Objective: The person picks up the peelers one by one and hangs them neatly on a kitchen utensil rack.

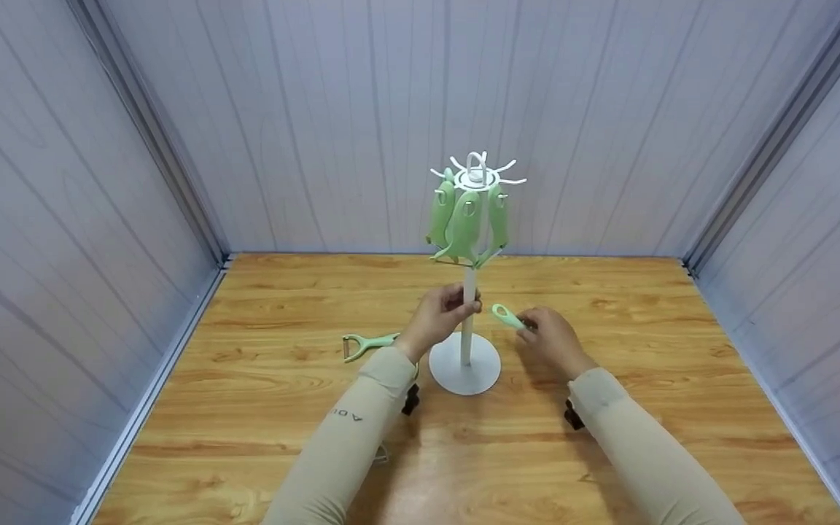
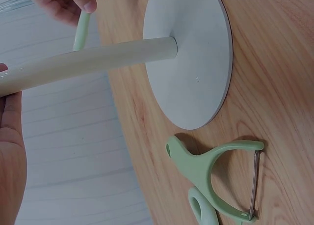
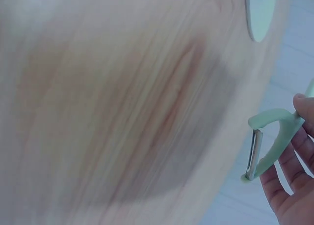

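Observation:
A white rotating utensil stand (image 1: 468, 350) rises from a round base, with curved hooks at its top. Several light green peelers (image 1: 465, 227) hang from hooks on its near side. My left hand (image 1: 434, 319) grips the pole below them. To the right of the pole, my right hand (image 1: 553, 341) holds another green peeler (image 1: 507, 316) by its handle, the holed end pointing up toward the stand. In the right wrist view that peeler's Y-shaped head (image 3: 279, 141) and metal blade stick out past the thumb and fingers.
Left of the base a green peeler (image 2: 196, 163) lies on the wooden table (image 1: 281, 415), with another peeler's handle (image 2: 202, 210) beside it. Part of a peeler head (image 1: 381, 456) shows by my left forearm. Panelled walls (image 1: 362, 131) enclose the back and sides.

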`<state>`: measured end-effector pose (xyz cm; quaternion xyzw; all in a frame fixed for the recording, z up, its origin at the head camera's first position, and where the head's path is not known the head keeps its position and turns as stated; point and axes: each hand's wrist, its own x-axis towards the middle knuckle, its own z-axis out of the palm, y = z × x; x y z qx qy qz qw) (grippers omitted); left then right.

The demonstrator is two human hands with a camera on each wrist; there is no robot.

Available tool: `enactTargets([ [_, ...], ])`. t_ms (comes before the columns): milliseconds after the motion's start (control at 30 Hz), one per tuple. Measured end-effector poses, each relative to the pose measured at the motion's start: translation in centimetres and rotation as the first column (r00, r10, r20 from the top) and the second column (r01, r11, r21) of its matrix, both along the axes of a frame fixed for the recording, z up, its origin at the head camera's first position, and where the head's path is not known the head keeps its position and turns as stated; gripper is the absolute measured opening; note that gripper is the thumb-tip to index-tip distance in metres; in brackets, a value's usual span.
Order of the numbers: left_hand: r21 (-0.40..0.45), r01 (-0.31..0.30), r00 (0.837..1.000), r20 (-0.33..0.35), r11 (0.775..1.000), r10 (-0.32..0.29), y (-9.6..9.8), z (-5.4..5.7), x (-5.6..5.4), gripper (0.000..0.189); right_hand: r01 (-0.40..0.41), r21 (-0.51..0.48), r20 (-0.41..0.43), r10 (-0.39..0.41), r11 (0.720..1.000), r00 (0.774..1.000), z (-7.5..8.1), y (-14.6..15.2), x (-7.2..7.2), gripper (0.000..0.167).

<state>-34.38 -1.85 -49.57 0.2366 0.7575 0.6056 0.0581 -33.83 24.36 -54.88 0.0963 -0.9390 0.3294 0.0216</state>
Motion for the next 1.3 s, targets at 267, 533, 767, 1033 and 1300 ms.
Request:
enactTargets([
  [267,0.014,-0.003,1.0,0.021,1.0,0.002,0.0,-0.1,-0.1,0.019,0.004,-0.088,-0.108,-0.013,0.996,0.994,0.3,0.3,1.6,0.025],
  [533,0.017,-0.002,0.999,0.035,1.0,0.002,0.0,-0.1,0.0,0.02,0.029,-0.176,-0.16,-0.057,0.984,0.985,1.1,0.4,2.5,0.026],
  [767,0.023,0.0,1.0,0.02,1.0,-0.001,0.1,-0.1,-0.2,0.019,0.046,-0.271,-0.218,-0.108,0.961,0.97,2.9,0.1,2.8,0.026],
  [1033,0.013,-0.002,1.0,0.004,1.0,0.002,0.2,-0.1,-0.3,0.018,0.037,-0.325,-0.278,-0.133,0.945,0.951,5.3,-0.3,3.2,0.026],
  [1300,-0.01,-0.012,1.0,-0.001,1.0,0.012,0.1,-0.1,-0.1,0.02,0.024,-0.331,-0.351,-0.147,0.943,0.925,7.6,-0.4,3.7,0.025],
])
